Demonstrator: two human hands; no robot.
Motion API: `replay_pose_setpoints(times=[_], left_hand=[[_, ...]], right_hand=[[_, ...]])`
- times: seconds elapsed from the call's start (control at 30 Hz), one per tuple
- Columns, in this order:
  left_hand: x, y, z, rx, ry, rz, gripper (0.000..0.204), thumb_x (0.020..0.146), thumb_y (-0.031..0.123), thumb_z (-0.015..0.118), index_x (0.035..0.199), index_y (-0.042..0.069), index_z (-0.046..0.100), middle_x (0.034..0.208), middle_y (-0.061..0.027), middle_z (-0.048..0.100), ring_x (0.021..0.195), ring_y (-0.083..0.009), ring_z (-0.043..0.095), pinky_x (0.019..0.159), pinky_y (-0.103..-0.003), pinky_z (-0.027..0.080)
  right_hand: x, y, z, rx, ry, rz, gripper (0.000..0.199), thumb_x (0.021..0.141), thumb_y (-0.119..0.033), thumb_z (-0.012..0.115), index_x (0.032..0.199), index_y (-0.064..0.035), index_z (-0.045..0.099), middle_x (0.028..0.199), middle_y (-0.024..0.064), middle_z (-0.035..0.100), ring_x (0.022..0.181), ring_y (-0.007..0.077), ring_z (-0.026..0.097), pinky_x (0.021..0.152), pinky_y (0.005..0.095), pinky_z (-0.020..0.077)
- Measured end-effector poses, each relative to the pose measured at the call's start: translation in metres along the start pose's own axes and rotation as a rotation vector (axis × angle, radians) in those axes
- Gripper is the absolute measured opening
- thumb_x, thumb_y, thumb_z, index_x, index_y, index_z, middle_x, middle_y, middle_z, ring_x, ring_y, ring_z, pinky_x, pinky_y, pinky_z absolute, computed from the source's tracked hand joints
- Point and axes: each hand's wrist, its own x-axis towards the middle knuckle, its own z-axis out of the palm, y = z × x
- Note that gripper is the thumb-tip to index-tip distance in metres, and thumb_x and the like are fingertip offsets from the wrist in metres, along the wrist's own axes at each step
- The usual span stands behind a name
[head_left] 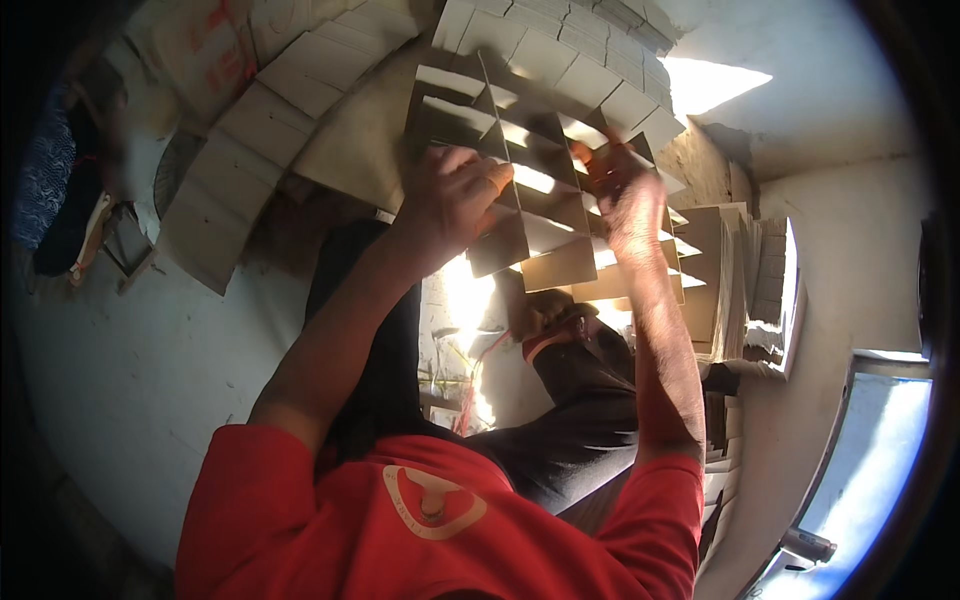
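Observation:
A cardboard divider [558,266], a grid of crossing strips with square cells, stands tilted before me above my knees. My left hand [455,195] is closed at its left side, thumb and fingers pinching the top edge of a long strip. On the right side of the grid, my right hand [625,190] has its fingers bent round a strip; they are partly blurred and in shade. Sunlight falls in bright bands through the cells. The lower part of the grid hangs over my shoe.
Rows of stacked cardboard strips [590,80] lie behind the divider. A long row of cardboard pieces [265,120] curves along the left. More stacked cardboard [735,280] stands at the right by the wall. At far left is a person's patterned clothing [45,170].

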Motion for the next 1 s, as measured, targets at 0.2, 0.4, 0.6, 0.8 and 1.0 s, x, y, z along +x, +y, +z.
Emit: replay_pose_setpoints(times=[0.2, 0.4, 0.6, 0.8, 1.0], left_hand=[[0.051, 0.010, 0.002, 0.132, -0.051, 0.097, 0.088, 0.059, 0.011, 0.078, 0.136, 0.000, 0.036, 0.132, -0.0141, 0.047, 0.131, -0.0328, 0.033, 0.107, -0.044, 0.028], [0.102, -0.029, 0.015, 0.159, -0.202, 0.114, 0.071, 0.068, -0.002, 0.066, 0.134, 0.000, 0.038, 0.132, -0.0185, 0.046, 0.131, -0.0337, 0.033, 0.108, -0.040, 0.028], [0.116, -0.030, 0.006, 0.201, -0.457, 0.186, 0.009, 0.068, -0.004, 0.057, 0.068, 0.001, 0.049, 0.072, -0.0135, 0.050, 0.079, -0.0299, 0.055, 0.066, -0.042, 0.044], [0.043, -0.007, -0.087, 0.424, 0.195, 0.226, 0.029, 0.069, 0.001, 0.061, 0.098, 0.000, 0.063, 0.095, -0.0108, 0.061, 0.086, -0.0249, 0.057, 0.073, -0.037, 0.048], [-0.056, -0.138, -0.128, 1.006, 0.256, -0.218, 0.046, 0.075, 0.004, 0.063, 0.119, 0.002, 0.052, 0.110, -0.0090, 0.057, 0.095, -0.0248, 0.054, 0.079, -0.036, 0.047]], right_hand=[[0.047, 0.116, -0.032, -0.567, 0.256, -0.152, 0.080, 0.085, -0.058, 0.053, 0.129, 0.0076, 0.039, 0.102, 0.0266, 0.059, 0.093, 0.0380, 0.060, 0.080, 0.0450, 0.0480], [0.003, 0.053, -0.013, 0.109, -0.138, -0.222, 0.058, 0.082, -0.041, 0.065, 0.122, 0.0008, 0.054, 0.106, 0.0209, 0.064, 0.091, 0.0236, 0.066, 0.078, 0.0325, 0.0511], [-0.037, 0.001, -0.017, -0.244, -0.272, -0.053, 0.052, 0.081, -0.009, 0.061, 0.131, -0.0037, 0.046, 0.102, 0.0213, 0.064, 0.098, 0.0314, 0.061, 0.084, 0.0390, 0.0482], [-0.075, -0.022, -0.036, -0.666, 0.492, -0.764, 0.044, 0.079, -0.008, 0.056, 0.123, -0.0044, 0.056, 0.118, 0.0181, 0.055, 0.112, 0.0330, 0.055, 0.093, 0.0522, 0.0431], [-0.107, 0.047, -0.068, -0.852, 0.466, -0.397, 0.041, 0.092, -0.016, 0.048, 0.133, -0.0069, 0.046, 0.129, 0.0135, 0.050, 0.128, 0.0307, 0.041, 0.107, 0.0551, 0.0234]])
